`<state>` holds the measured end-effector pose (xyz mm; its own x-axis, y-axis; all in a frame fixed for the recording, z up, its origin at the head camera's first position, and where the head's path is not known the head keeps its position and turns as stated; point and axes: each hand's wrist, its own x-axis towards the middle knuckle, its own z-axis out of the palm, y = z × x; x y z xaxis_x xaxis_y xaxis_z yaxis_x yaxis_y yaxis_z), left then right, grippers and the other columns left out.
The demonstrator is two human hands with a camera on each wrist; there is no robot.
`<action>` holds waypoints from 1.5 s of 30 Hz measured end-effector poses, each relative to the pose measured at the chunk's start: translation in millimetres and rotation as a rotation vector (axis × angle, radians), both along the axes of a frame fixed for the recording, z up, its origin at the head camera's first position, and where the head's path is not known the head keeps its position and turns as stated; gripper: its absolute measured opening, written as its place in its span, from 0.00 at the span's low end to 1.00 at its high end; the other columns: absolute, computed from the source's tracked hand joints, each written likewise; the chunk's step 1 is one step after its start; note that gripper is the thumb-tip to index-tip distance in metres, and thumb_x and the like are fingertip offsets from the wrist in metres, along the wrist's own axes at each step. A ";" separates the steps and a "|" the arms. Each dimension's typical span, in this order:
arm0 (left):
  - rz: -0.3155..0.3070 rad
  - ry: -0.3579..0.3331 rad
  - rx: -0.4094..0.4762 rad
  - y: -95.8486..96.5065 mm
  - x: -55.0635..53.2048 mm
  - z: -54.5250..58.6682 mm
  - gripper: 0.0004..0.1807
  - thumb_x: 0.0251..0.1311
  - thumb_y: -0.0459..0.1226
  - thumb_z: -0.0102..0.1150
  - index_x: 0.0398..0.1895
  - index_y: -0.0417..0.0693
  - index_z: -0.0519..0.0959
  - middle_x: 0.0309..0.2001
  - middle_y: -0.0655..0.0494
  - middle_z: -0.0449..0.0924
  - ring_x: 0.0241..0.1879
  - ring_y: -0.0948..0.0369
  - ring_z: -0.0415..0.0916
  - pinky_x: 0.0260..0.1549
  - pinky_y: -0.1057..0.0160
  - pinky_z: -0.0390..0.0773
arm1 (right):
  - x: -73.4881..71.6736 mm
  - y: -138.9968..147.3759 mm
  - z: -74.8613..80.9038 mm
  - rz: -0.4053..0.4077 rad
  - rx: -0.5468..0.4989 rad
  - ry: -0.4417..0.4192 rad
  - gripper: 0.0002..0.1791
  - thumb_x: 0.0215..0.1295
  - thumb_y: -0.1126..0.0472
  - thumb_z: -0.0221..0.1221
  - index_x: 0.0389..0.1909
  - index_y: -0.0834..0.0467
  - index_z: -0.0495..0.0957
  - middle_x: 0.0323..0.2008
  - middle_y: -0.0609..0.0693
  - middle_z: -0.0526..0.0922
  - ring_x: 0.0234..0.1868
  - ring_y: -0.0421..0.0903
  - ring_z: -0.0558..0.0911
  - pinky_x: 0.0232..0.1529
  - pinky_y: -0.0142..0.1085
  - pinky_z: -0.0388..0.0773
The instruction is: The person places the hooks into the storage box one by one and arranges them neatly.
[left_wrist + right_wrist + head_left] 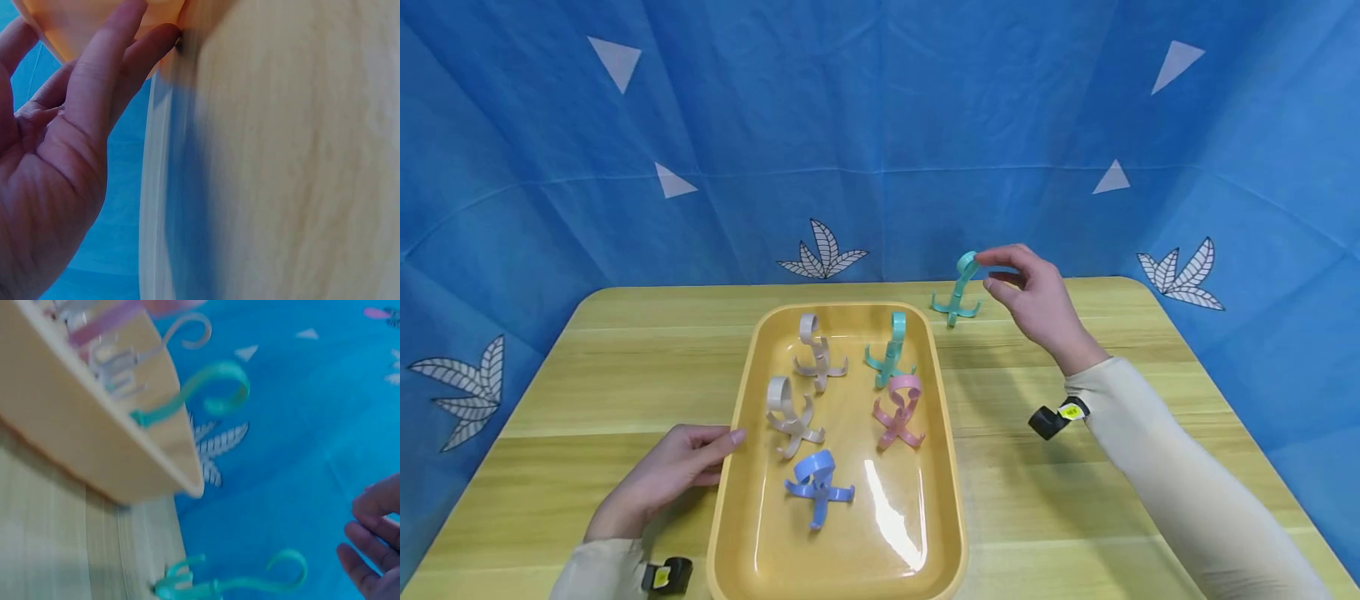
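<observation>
A yellow tray [842, 575] holds several plastic hooks, each with a curled top and a base of upturned prongs. Two are greyish, an upper one [820, 358] and a lower one [793, 421]; the others are green [891, 350], pink [898, 417] and blue [820, 487]. My left hand [673, 471] grips the tray's left side, thumb on the rim and fingers against the outer wall. Beyond the tray's far right corner, another green hook [955, 300] stands on the table. My right hand [1033, 296] is beside its curl; the right wrist view shows a gap between them.
The wooden table [647, 367] has rounded far corners. Behind it and at both sides hangs a blue cloth [880, 108] with white triangles and leaf prints. A black wrist camera [1048, 421] sits by the right cuff, another [670, 575] by the left.
</observation>
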<state>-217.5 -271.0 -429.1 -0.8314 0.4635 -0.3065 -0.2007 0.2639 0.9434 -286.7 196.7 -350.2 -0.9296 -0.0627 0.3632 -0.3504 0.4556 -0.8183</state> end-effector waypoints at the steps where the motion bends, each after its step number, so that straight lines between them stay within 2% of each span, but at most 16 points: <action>1: 0.000 0.002 0.003 0.0 -0.2 0.0 0.29 0.75 0.43 0.50 0.60 0.19 0.68 0.53 0.36 0.77 0.49 0.54 0.80 0.48 0.54 0.81 | -4.3 1.6 -1.5 0.003 -0.001 -0.005 0.16 0.70 0.70 0.57 0.57 0.66 0.76 0.54 0.54 0.75 0.58 0.54 0.75 0.59 0.41 0.75; 8: 0.002 -0.006 0.013 1.3 -0.7 -1.2 0.28 0.74 0.43 0.51 0.59 0.20 0.70 0.53 0.36 0.77 0.48 0.53 0.80 0.48 0.55 0.81 | -29.2 14.7 -5.1 0.010 0.019 -0.043 0.18 0.70 0.68 0.58 0.60 0.62 0.76 0.59 0.53 0.73 0.64 0.55 0.69 0.65 0.46 0.68; 17: -0.004 -0.004 0.009 1.1 -0.1 -2.2 0.29 0.74 0.43 0.51 0.60 0.20 0.69 0.54 0.35 0.77 0.49 0.51 0.80 0.48 0.54 0.82 | -52.9 18.8 -12.0 0.002 0.111 -0.138 0.21 0.72 0.70 0.52 0.65 0.62 0.71 0.67 0.53 0.67 0.68 0.54 0.65 0.66 0.46 0.66; 21: 0.002 -0.005 0.004 0.5 -0.2 -2.6 0.30 0.74 0.43 0.51 0.61 0.19 0.68 0.54 0.34 0.76 0.49 0.51 0.80 0.47 0.54 0.82 | -60.9 17.9 -17.0 -0.001 0.129 -0.172 0.22 0.72 0.71 0.51 0.66 0.63 0.70 0.68 0.55 0.67 0.68 0.55 0.65 0.66 0.47 0.67; 27: 0.009 -0.014 -0.005 0.3 -0.8 -2.7 0.32 0.74 0.44 0.51 0.62 0.19 0.66 0.55 0.33 0.76 0.49 0.50 0.80 0.47 0.54 0.82 | -67.3 14.6 -22.4 -0.039 0.139 -0.199 0.20 0.72 0.72 0.51 0.62 0.63 0.73 0.62 0.58 0.70 0.63 0.58 0.71 0.61 0.50 0.72; 31: -0.011 -0.014 -0.009 -0.1 -1.8 -0.6 0.31 0.74 0.44 0.51 0.62 0.20 0.67 0.54 0.34 0.77 0.49 0.50 0.80 0.47 0.54 0.82 | -68.7 12.0 -23.8 -0.062 0.124 -0.191 0.18 0.71 0.73 0.52 0.59 0.64 0.75 0.59 0.58 0.70 0.61 0.58 0.72 0.59 0.49 0.73; 35: -0.033 -0.012 -0.014 -1.2 -3.4 1.2 0.30 0.74 0.44 0.51 0.62 0.21 0.68 0.53 0.35 0.77 0.49 0.50 0.80 0.47 0.54 0.82 | -70.2 10.0 -24.8 -0.075 0.118 -0.185 0.17 0.71 0.73 0.52 0.58 0.64 0.75 0.58 0.58 0.72 0.60 0.57 0.73 0.58 0.49 0.74; 45: -0.033 -0.016 -0.019 -3.2 -4.8 2.5 0.30 0.73 0.44 0.53 0.62 0.22 0.68 0.53 0.36 0.78 0.49 0.50 0.80 0.47 0.54 0.82 | -75.6 9.9 -24.4 -0.089 0.171 -0.221 0.14 0.73 0.69 0.52 0.56 0.61 0.77 0.57 0.57 0.76 0.60 0.58 0.73 0.56 0.53 0.73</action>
